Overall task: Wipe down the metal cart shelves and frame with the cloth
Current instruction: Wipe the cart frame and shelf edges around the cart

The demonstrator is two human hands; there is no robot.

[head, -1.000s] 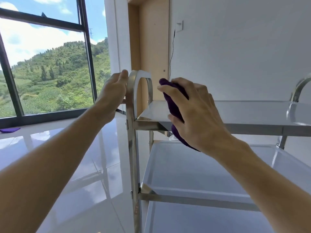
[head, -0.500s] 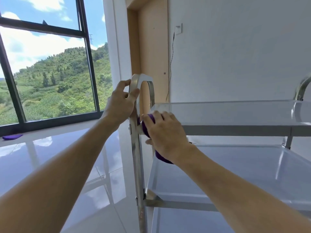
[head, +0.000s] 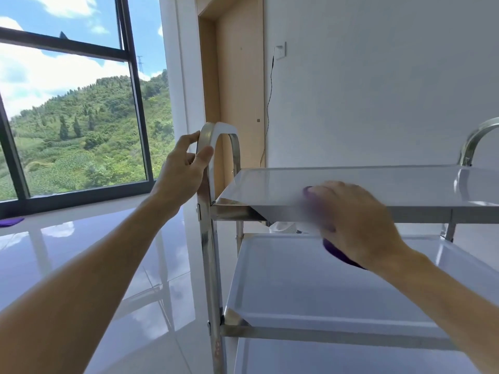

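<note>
A stainless steel cart point(head: 351, 214) with several shelves stands in front of me against the white wall. My left hand point(head: 183, 171) grips the arched handle point(head: 216, 130) at the cart's left end. My right hand point(head: 353, 225) is closed on a purple cloth point(head: 340, 255) and presses it against the front rim of the top shelf point(head: 337, 182). The hand is motion-blurred, and most of the cloth is hidden under it. The middle shelf point(head: 297, 287) lies just below.
A glossy white tiled floor point(head: 81, 265) spreads to the left, up to a large window point(head: 75, 117). Another purple cloth point(head: 10, 221) lies by the window sill. A wooden door point(head: 237, 90) and a hanging cable point(head: 270, 103) are behind the cart. A second handle point(head: 475, 139) rises at right.
My right hand slid the cloth rightward along the top shelf's front rim, away from the left post. My left hand stayed on the arched handle.
</note>
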